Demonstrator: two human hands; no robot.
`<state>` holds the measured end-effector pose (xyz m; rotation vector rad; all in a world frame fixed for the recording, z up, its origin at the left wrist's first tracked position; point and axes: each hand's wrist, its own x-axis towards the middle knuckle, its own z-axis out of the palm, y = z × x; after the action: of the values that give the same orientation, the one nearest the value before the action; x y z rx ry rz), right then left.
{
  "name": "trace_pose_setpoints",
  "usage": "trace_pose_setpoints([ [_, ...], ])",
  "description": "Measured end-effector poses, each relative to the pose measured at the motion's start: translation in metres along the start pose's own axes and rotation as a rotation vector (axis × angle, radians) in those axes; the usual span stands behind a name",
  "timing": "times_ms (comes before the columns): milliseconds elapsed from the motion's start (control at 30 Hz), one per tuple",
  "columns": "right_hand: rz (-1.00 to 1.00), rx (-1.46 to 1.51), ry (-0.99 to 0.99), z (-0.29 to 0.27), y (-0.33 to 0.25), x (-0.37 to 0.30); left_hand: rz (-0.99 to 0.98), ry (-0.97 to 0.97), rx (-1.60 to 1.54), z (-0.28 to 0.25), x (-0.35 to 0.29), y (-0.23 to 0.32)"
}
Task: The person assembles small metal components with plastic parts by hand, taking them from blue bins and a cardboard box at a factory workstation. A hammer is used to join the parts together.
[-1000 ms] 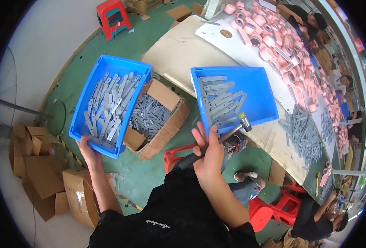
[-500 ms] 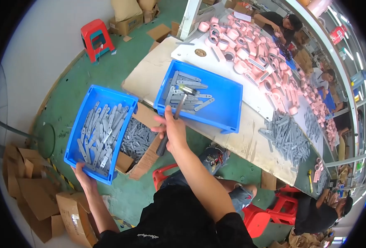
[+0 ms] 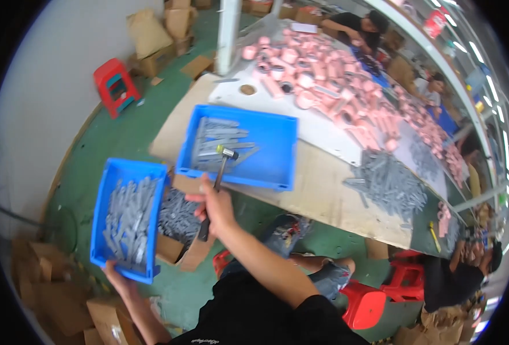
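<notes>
My right hand [image 3: 215, 208] is closed around the handle of a small hammer [image 3: 223, 164]. The hammer's yellow-and-metal head appears over a blue bin [image 3: 274, 152] on the table edge, which holds several flat grey strips [image 3: 223, 135]. My left hand [image 3: 115, 275] grips the near edge of a second blue bin [image 3: 100, 224], its fingers partly hidden under it. That bin is tilted and carries many grey strips [image 3: 129, 215]. Beside it, partly hidden, an open carton [image 3: 194, 256] contains more small grey parts [image 3: 177, 215].
Pink rounded parts [image 3: 323, 75] are heaped on the table [image 3: 323, 198], with a pile of grey strips [image 3: 387, 184] at right. Co-workers [image 3: 361, 29] sit along the far side. Red stools [image 3: 115, 86] and cardboard boxes [image 3: 62, 282] stand on the green floor.
The whole view has shifted and blurred, so both bins appear lower and further left. The hammer head now shows slightly closer to the table bin's near edge. Both hands keep their grips.
</notes>
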<state>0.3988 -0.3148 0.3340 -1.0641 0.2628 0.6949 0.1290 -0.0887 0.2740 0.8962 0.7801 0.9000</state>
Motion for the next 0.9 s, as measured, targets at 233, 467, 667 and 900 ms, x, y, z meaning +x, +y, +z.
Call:
trace_pose_setpoints([
  [233, -0.188, 0.044, 0.318, -0.012, -0.022, 0.015, -0.121, -0.044, -0.007, -0.001, 0.019, -0.008],
  [467, -0.184, 0.106, 0.253, -0.032, -0.033, -0.054, -0.029, -0.093, 0.033, -0.004, 0.013, 0.006],
  [667, -0.144, -0.107, 0.154, -0.073, -0.103, -0.099, -0.082, -0.131, -0.073, 0.039, -0.005, 0.005],
  [900, -0.098, -0.557, 0.135, -0.101, -0.168, -0.115, -0.206, 0.010, -0.131, 0.027, 0.002, 0.026],
])
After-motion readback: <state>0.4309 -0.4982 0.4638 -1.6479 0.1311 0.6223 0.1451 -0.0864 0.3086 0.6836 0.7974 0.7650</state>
